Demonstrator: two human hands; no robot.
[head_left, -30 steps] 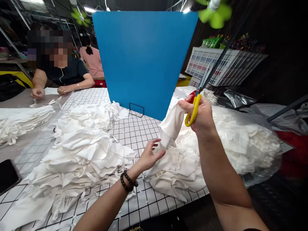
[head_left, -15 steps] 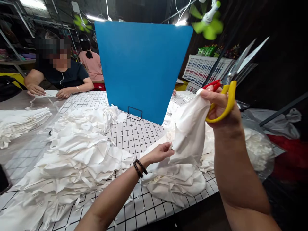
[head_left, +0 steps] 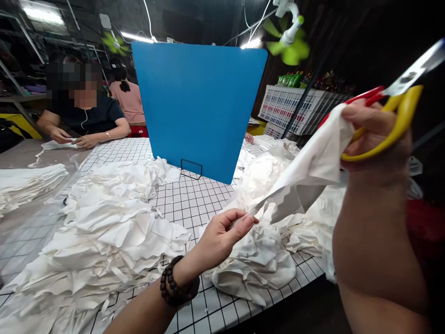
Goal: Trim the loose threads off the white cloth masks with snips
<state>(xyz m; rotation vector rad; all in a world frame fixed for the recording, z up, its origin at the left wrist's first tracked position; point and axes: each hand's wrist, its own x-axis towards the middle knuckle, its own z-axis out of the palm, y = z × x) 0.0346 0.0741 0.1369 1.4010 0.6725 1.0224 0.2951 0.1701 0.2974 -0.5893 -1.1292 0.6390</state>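
Between my two hands a white cloth piece (head_left: pixel 309 162) is stretched at a slant. My left hand (head_left: pixel 222 236), with dark beads at the wrist, pinches its lower end. Higher up on the right, my right hand (head_left: pixel 378 130) grips the upper end between thumb and fingers. Scissors (head_left: pixel 399 120) with yellow and red handles hang in that same hand, blades pointing up and right, away from the cloth. Below the cloth a heap of white fabric pieces (head_left: pixel 253 269) lies on the table. A larger pile of white fabric (head_left: pixel 114 232) spreads to the left.
A blue board (head_left: pixel 201 111) stands upright in a wire stand on the grid-patterned tablecloth (head_left: pixel 187 199). Across the table at left, a person in a dark top (head_left: pixel 83 123) handles white cloth. White crates (head_left: pixel 288 109) stand at the back right, beneath a green fan (head_left: pixel 292 44).
My right hand has moved right with the cloth and scissors, pulling the cloth from hanging to slanted and taut. The scissor blades have swung lower to the right. My left hand has come slightly closer.
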